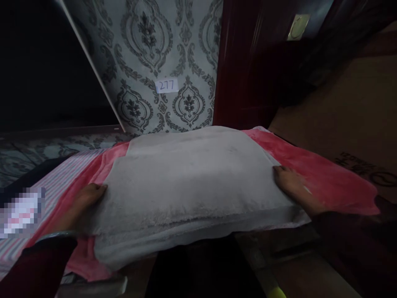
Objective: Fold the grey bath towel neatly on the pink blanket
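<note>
Grey cloth point(192, 178) lay btwn L hand point(89, 196) & R hand point(289, 181), long axis L–R. Fingers close together at its edges; couldn't tell if pinching.

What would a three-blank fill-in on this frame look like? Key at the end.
1. The cloth between the left hand and the right hand is ____ in color.
2. The white label on the wall reads ____.
3. The fabric at far left is patterned with ____.

Missing words: gray; 277; stripes.
</note>
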{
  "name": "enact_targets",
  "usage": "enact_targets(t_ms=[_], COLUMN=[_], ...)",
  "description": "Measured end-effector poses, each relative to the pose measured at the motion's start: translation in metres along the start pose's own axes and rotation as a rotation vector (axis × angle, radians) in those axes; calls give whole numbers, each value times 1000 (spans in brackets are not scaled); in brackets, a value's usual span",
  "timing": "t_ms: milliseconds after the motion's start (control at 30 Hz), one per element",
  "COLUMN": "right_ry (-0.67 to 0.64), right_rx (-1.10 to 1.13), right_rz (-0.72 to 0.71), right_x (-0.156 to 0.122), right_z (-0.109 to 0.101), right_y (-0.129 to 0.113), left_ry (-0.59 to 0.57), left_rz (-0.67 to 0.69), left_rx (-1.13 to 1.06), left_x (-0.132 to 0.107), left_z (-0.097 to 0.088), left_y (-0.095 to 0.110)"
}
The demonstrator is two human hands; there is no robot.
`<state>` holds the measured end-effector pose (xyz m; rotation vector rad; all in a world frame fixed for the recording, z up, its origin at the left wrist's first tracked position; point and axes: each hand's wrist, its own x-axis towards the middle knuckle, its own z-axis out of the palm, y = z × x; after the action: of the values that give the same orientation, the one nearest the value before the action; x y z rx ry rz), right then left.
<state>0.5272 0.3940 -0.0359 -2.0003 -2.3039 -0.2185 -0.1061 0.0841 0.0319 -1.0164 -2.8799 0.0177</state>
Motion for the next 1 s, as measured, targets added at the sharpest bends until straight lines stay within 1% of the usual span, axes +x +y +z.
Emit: enact_targets(t_ms=[67,100,133,167,233,300,400,433,500,600,700,833,900,1000], right_ry=[21,32,44,57,83,104,112,109,94,46,15,44,61,81], right_rx=[22,45,76,116,207,290,360,369,377,374,367,348,340,352], right_rz=[-55,-106,-168,-234,-366,-479,-574,-587,-598,-598,-596,-614,-613,-572], right_x=[12,19,27,35,51,66,87,93,103,113,120,127,132,141], right_z=[0,0,0,-1,-1,-2,-2,-2,-3,-3,-3,-4,-7,-12], right_y=[-9,-16,-25,-35,-62,-93,-138,-151,-173,-197,-212,-219,-219,-219], left_ry=[49,91,140,178,193,190,180,175,155,103,69,87,94,99], left_rz=[19,63,136,224,408,532,613,626,658,700,727,734,709,663], left_rx=[54,85,106,108,60,4,-64,-74,-81,-68,-62,-70,-73,-107], left_x=[10,14,18,21,28,37,50,54,62,71,78,83,85,91], left_z=[-2,-2,-1,-1,2,6,12,14,17,21,23,23,22,19], left_y=[14,25,38,54,92,134,189,203,226,246,252,254,255,257])
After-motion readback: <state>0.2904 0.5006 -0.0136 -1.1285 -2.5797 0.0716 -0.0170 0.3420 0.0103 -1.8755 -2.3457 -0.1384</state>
